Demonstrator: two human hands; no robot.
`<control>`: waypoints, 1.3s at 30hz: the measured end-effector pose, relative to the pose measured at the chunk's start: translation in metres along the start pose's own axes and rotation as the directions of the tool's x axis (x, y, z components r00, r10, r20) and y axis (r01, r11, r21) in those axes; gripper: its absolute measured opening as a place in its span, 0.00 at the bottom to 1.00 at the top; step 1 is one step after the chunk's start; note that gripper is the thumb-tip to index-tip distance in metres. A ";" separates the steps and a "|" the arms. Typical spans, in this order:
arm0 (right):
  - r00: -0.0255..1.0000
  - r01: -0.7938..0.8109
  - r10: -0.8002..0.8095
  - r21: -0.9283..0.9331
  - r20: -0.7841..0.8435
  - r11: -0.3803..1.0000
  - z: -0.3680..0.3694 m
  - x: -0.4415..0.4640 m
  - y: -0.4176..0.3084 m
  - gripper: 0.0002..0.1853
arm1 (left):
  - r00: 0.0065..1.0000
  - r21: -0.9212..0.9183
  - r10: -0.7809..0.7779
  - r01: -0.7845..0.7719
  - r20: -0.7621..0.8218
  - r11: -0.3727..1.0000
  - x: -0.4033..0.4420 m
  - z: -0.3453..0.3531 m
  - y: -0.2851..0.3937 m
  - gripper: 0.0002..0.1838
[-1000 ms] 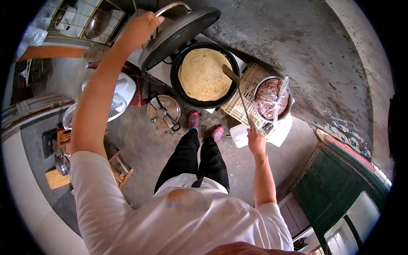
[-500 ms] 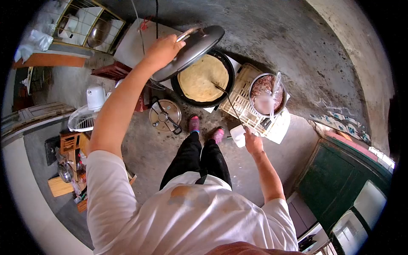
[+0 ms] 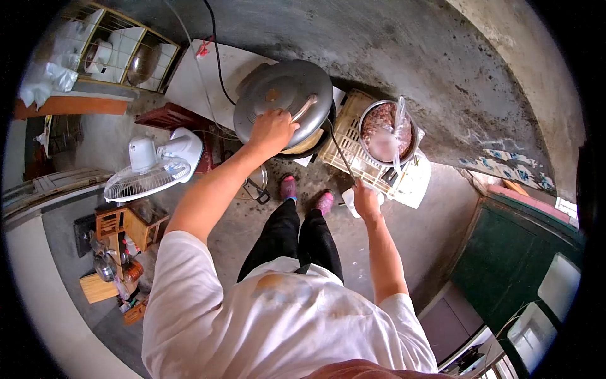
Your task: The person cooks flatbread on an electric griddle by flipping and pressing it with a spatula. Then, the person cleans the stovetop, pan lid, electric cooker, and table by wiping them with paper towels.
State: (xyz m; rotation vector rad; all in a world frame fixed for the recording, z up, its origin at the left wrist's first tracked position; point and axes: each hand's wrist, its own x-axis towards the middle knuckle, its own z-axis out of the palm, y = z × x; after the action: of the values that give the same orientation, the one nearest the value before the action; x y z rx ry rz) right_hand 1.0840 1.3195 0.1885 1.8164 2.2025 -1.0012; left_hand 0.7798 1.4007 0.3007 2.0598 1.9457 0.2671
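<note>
My left hand (image 3: 273, 132) is closed at the handle of a round grey pan lid (image 3: 268, 88). The lid covers most of the black pan (image 3: 309, 153). Along the near edge, a strip of pale flatbread (image 3: 303, 145) shows inside the pan; the rest is hidden. Lower right, my right hand (image 3: 367, 201) grips a thin, long-handled dark utensil (image 3: 341, 155). Its far end reaches the pan's right edge and disappears there, so its head cannot be seen.
Right of the pan, a metal bowl of minced meat (image 3: 382, 123) with a plastic bag in it stands on a cream plastic crate (image 3: 344, 140). A lidded metal pot (image 3: 255, 183) sits on the floor near my feet. A white fan (image 3: 151, 170) is at the left.
My left hand has brought the lid down and right, from tilted beside the pan to over it, hiding most of the flatbread. My right hand moved slightly left and up with the utensil.
</note>
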 end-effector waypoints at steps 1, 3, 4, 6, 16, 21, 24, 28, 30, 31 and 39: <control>0.999 0.012 -0.012 0.006 -0.032 1.000 0.004 0.002 0.003 0.18 | 1.000 0.034 0.018 -0.018 -0.007 0.999 0.000 0.005 0.001 0.15; 0.998 0.008 -0.008 -0.010 -0.061 1.000 0.008 0.005 0.002 0.17 | 1.000 0.043 0.010 -0.011 0.007 0.999 -0.005 0.013 0.006 0.14; 0.996 0.007 -0.010 -0.028 -0.094 1.000 0.008 0.008 -0.001 0.17 | 1.000 0.052 0.002 -0.003 0.015 0.999 -0.005 0.016 0.008 0.14; 0.998 -0.015 0.014 -0.014 -0.067 1.000 0.003 0.017 -0.008 0.17 | 1.000 0.050 0.022 -0.021 -0.013 0.999 -0.008 0.031 0.008 0.14; 0.989 -0.122 0.130 -0.112 0.064 0.986 -0.029 0.057 -0.030 0.18 | 1.000 0.114 0.010 -0.009 -0.004 0.993 0.010 -0.019 0.008 0.14; 0.994 -0.081 0.086 -0.071 0.067 0.994 -0.037 0.042 -0.035 0.19 | 0.999 0.123 0.011 -0.005 -0.049 0.992 0.011 -0.018 -0.004 0.14; 0.982 -0.144 0.152 -0.073 0.114 0.987 -0.033 0.037 -0.032 0.17 | 0.996 0.143 0.021 -0.009 -0.081 0.990 0.005 -0.002 0.007 0.14; 0.998 -0.041 0.047 -0.134 0.040 0.990 -0.005 0.030 -0.017 0.15 | 0.999 0.162 -0.024 0.017 0.045 0.987 0.004 0.029 0.011 0.16; 0.991 0.080 -0.063 0.141 -0.122 0.987 0.031 0.015 0.011 0.13 | 0.998 0.099 0.021 -0.016 -0.053 0.995 0.001 0.041 0.013 0.13; 0.994 0.040 0.003 0.386 -0.109 0.922 0.040 0.002 0.019 0.13 | 0.998 0.090 0.024 -0.020 -0.050 0.996 0.001 0.045 0.015 0.13; 0.840 -0.516 0.368 0.799 0.400 0.310 -0.014 -0.195 -0.001 0.11 | 0.990 0.176 -0.013 -0.012 0.140 0.984 -0.007 0.108 0.032 0.12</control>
State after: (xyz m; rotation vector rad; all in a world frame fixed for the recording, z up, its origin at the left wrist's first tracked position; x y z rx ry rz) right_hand 1.1411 1.1651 0.2935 2.3509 0.8393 -2.2891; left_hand 0.8454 1.3834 0.2101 2.1220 1.9457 -0.0521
